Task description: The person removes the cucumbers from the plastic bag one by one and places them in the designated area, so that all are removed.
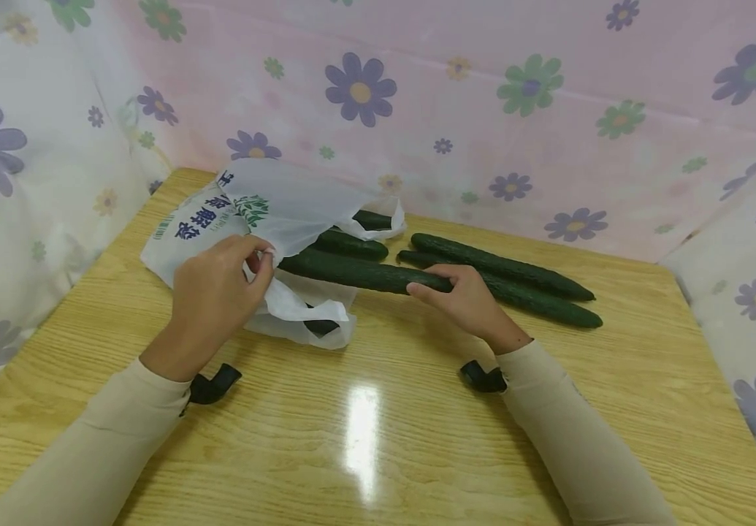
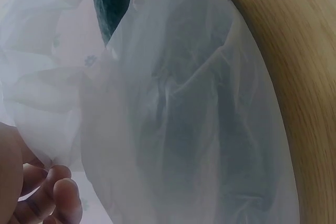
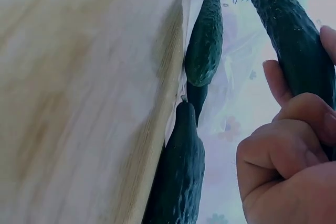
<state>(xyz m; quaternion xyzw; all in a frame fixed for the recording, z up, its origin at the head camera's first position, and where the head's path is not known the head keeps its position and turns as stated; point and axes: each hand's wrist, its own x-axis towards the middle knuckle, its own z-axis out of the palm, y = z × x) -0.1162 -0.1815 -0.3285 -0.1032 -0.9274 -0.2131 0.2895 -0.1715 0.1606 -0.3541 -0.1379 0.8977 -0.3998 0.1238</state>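
A white plastic bag [image 1: 305, 193] with printed characters and a green leaf design lies on its side, mouth to the right. My left hand [image 1: 216, 288] pinches the edge of its mouth between thumb and fingers. With my right hand [image 1: 466, 303] I grip one end of a long dark green cucumber [image 1: 358, 275]; its other end is hidden inside the bag. The right wrist view shows fingers curled round this cucumber [image 3: 294, 35]. Behind it, another cucumber [image 1: 358, 247] pokes out of the bag. Dark green also shows at both bag handles.
Two more cucumbers, a rear one [image 1: 502, 264] and a front one [image 1: 545, 302], lie side by side on the wooden table [image 1: 417, 438], right of the bag. Flower-printed curtains [image 1: 430, 109] enclose the table at the back and sides.
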